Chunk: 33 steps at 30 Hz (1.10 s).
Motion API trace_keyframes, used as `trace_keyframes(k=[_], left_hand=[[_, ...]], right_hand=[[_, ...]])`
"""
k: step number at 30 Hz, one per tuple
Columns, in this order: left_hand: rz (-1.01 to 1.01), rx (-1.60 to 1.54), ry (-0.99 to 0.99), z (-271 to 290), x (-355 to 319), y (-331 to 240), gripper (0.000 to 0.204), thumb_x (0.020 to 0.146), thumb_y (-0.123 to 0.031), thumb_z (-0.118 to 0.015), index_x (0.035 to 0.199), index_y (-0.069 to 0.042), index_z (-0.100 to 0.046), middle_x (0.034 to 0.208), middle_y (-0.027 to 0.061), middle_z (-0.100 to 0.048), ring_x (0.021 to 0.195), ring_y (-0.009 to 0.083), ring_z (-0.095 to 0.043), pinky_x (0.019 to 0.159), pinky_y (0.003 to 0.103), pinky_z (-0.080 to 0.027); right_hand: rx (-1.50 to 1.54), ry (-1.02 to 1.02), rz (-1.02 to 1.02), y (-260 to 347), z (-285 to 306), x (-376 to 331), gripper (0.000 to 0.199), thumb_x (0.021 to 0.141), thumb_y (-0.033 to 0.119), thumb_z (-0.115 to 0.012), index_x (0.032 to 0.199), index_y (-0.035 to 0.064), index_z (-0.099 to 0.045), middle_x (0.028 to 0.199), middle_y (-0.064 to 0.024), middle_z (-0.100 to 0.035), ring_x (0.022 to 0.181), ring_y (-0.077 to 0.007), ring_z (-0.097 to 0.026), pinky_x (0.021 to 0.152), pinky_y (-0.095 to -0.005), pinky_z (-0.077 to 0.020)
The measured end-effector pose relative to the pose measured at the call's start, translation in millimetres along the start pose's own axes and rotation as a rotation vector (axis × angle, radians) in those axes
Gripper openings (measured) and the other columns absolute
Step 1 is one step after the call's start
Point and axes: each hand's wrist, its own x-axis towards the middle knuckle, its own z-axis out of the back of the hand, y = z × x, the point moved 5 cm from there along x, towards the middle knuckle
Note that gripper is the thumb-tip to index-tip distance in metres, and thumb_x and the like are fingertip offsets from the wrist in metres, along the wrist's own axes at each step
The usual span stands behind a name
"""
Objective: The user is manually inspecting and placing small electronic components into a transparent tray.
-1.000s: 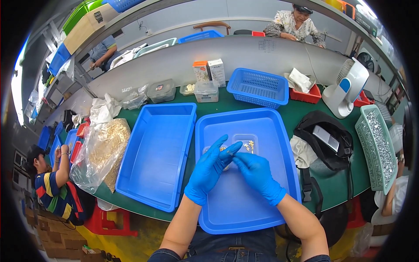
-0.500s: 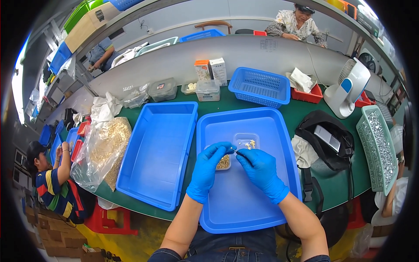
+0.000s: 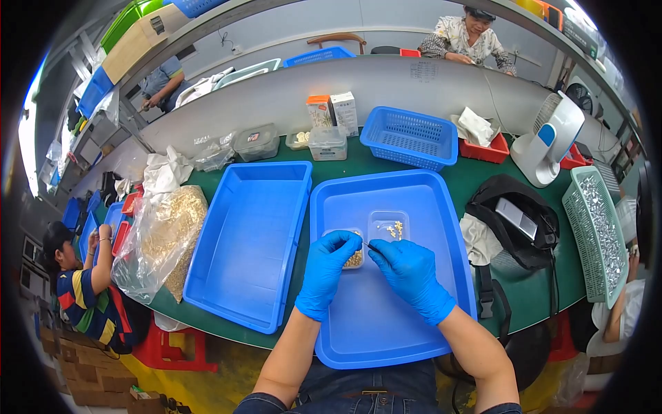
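Fingers (image 3: 345, 241) of left hand (image 3: 321, 274) pinched, any held piece unclear, right fingers (image 3: 386, 252) gripping dark tool (image 3: 370, 246), printed boxes (image 3: 344, 114) behind

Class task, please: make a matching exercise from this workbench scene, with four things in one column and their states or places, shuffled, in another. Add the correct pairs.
Column 1
1. The person's right hand
2. Clear tub just beyond that hand
3. Pale green basket
4. Black bag

Column 2
A. Filled with silvery parts
B. Pinching a thin dark tool
C. A silver-coloured device shows against it
D. Inside a blue tray, with scattered gold-coloured pieces

Pairs: 1-B, 2-D, 3-A, 4-C
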Motion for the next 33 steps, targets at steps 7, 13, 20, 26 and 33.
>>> trace_keyframes(k=[7, 13, 20, 26, 33], left_hand=[[-0.019, -0.106, 0.082, -2.4, 1.9, 2.2, 0.015, 0.084, -0.011, -0.067, 0.097, -0.003, -0.067, 0.092, 0.0049, -0.066, 0.086, 0.0117, -0.061, 0.080, 0.025, -0.048], [-0.036, -0.056, 0.036, -3.9, -1.6, -2.4, 0.014, 0.085, -0.009, -0.064, 0.098, -0.002, -0.067, 0.094, 0.0054, -0.066, 0.088, 0.0126, -0.061, 0.082, 0.026, -0.048], [-0.041, -0.078, -0.019, -3.9, -2.2, -4.1, 0.011, 0.085, -0.005, -0.063, 0.094, -0.001, -0.068, 0.091, 0.0068, -0.067, 0.085, 0.0129, -0.062, 0.080, 0.026, -0.048], [-0.056, -0.041, 0.033, -4.1, -1.8, -4.2, 0.014, 0.086, -0.008, -0.063, 0.098, -0.003, -0.067, 0.093, 0.0046, -0.065, 0.088, 0.0119, -0.060, 0.082, 0.024, -0.047], [-0.056, -0.025, 0.052, -5.4, -1.4, -2.6, 0.013, 0.086, -0.007, -0.063, 0.099, -0.003, -0.067, 0.093, 0.0043, -0.065, 0.088, 0.0117, -0.060, 0.083, 0.024, -0.047]], right_hand=[[0.758, 0.338, -0.513, -15.1, -21.8, -7.5, 0.016, 0.088, 0.020, -0.062, 0.099, 0.0092, -0.064, 0.070, -0.0069, -0.062, 0.060, -0.0189, -0.062, 0.052, -0.0291, -0.0478], [0.539, 0.165, -0.447, -19.1, -15.1, -5.8, 0.015, 0.091, 0.017, -0.059, 0.099, 0.0044, -0.062, 0.067, -0.0053, -0.060, 0.061, -0.0105, -0.058, 0.057, -0.0258, -0.0459], [0.526, 0.162, -0.454, -17.3, -13.3, -4.0, 0.016, 0.091, 0.018, -0.059, 0.099, 0.0042, -0.061, 0.068, -0.0053, -0.060, 0.062, -0.0110, -0.059, 0.057, -0.0255, -0.0460], [0.470, 0.031, -0.392, -8.0, -7.1, 0.6, 0.016, 0.092, 0.019, -0.058, 0.097, 0.0048, -0.063, 0.068, -0.0053, -0.060, 0.060, -0.0127, -0.059, 0.055, -0.0266, -0.0465], [0.429, 0.058, -0.302, -13.5, -12.8, -3.0, 0.015, 0.090, 0.016, -0.060, 0.098, 0.0045, -0.062, 0.076, -0.0077, -0.063, 0.064, -0.0156, -0.062, 0.057, -0.0278, -0.0484]])
